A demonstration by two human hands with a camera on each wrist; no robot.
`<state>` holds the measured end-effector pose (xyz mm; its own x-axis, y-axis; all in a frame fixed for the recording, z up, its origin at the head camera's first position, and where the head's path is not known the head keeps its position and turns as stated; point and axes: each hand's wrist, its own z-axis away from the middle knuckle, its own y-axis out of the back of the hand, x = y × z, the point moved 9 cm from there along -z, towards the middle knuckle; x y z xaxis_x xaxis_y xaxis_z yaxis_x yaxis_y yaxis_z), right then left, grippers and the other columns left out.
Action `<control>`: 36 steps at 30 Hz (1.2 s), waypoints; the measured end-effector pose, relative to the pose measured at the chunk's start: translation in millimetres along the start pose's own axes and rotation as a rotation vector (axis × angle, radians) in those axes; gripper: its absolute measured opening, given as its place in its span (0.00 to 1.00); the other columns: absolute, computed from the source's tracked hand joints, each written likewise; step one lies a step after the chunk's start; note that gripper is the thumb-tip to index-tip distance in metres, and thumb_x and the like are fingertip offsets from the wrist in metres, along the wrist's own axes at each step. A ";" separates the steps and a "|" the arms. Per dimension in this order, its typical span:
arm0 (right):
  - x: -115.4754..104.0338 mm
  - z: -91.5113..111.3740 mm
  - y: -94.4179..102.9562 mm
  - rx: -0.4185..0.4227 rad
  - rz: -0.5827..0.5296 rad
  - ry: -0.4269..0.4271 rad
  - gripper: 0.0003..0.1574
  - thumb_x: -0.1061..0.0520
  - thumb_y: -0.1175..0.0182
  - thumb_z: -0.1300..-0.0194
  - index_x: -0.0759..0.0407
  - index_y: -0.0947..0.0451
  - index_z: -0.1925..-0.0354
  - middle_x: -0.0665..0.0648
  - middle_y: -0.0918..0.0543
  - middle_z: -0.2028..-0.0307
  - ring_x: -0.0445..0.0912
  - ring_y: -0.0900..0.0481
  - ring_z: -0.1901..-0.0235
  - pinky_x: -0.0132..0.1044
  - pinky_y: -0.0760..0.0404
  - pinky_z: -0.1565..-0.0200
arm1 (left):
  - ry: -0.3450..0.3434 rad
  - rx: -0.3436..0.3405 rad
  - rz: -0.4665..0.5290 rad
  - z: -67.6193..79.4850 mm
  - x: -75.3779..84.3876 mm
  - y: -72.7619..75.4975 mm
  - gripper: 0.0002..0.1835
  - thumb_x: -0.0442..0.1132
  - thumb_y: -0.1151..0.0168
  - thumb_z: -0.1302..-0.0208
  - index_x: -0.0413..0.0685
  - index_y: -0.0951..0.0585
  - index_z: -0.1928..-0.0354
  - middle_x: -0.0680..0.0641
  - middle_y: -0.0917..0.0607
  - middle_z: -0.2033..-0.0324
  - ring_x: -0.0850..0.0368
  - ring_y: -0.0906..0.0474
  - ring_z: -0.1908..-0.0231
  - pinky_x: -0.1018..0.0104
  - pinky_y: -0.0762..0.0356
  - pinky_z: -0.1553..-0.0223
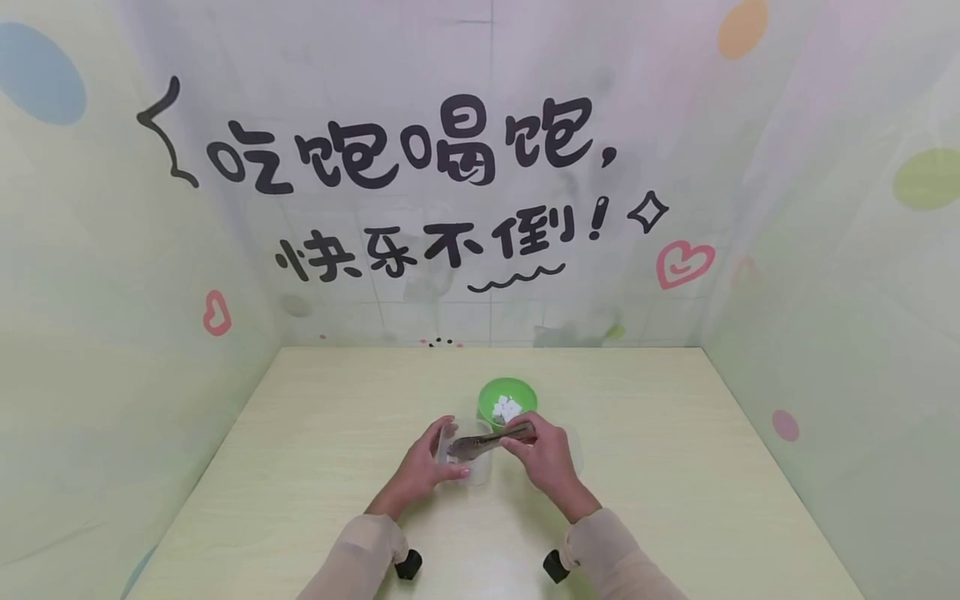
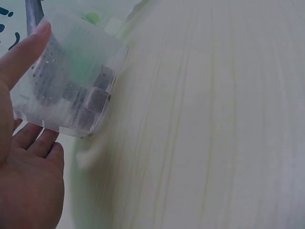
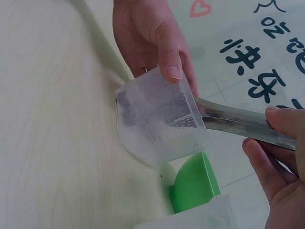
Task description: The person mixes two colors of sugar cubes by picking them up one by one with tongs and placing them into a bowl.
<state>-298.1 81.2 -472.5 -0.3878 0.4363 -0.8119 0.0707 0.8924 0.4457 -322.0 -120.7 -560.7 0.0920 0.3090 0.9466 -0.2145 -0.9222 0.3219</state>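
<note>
My left hand (image 1: 420, 471) grips a clear plastic container (image 1: 478, 475), thumb on one side and fingers on the other. The container is tilted, and several cubes (image 2: 97, 99) lie in it, looking greyish through its wall in the left wrist view. Metal tongs (image 1: 468, 448) are held in my right hand (image 1: 547, 458), between thumb and fingers. Their perforated tips (image 3: 186, 120) reach inside the container; whether they pinch a cube, I cannot tell. Just beyond the hands stands a green bowl (image 1: 504, 387) with several white cubes (image 1: 506, 409) in it.
A second clear container (image 3: 190, 217) stands by the green bowl, partly behind my right hand in the head view. The pale wooden table (image 1: 300, 450) is bounded by printed curtains (image 1: 420, 308) at the back and both sides.
</note>
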 end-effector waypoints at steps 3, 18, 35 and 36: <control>-1.1 -0.4 4.1 0.023 -0.019 0.018 0.12 0.61 0.29 0.45 0.58 0.21 0.62 0.53 0.13 0.70 0.45 0.15 0.69 0.34 0.16 0.66 | 0.001 0.001 -0.005 0.1 0.3 0.2 0.53 0.38 0.21 0.54 0.46 0.41 0.27 0.38 0.35 0.31 0.37 0.45 0.30 0.46 0.47 0.31; -8.0 -3.3 26.9 0.140 -0.083 0.097 0.12 0.62 0.28 0.45 0.59 0.20 0.63 0.53 0.13 0.70 0.47 0.14 0.70 0.37 0.14 0.63 | 0.010 0.006 -0.017 0.0 -1.4 1.7 0.52 0.38 0.22 0.53 0.48 0.41 0.27 0.36 0.39 0.30 0.34 0.47 0.30 0.43 0.47 0.32; 2.6 -4.6 58.1 0.261 -0.117 0.051 0.12 0.64 0.29 0.45 0.63 0.19 0.61 0.58 0.13 0.68 0.48 0.14 0.69 0.32 0.16 0.67 | -0.006 0.018 -0.008 1.4 1.7 0.9 0.52 0.35 0.22 0.54 0.45 0.41 0.27 0.34 0.38 0.30 0.34 0.47 0.31 0.45 0.48 0.31; 2.6 -4.6 59.7 0.268 -0.116 0.053 0.12 0.64 0.29 0.45 0.63 0.19 0.61 0.58 0.13 0.68 0.48 0.15 0.69 0.32 0.16 0.67 | -0.003 0.017 -0.009 1.2 1.5 0.9 0.52 0.35 0.22 0.54 0.46 0.41 0.27 0.35 0.38 0.30 0.34 0.47 0.31 0.45 0.48 0.31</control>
<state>-299.1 135.1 -446.3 -0.4543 0.3294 -0.8277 0.2603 0.9377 0.2303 -320.9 -121.3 -559.0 0.0964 0.3169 0.9436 -0.1967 -0.9232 0.3301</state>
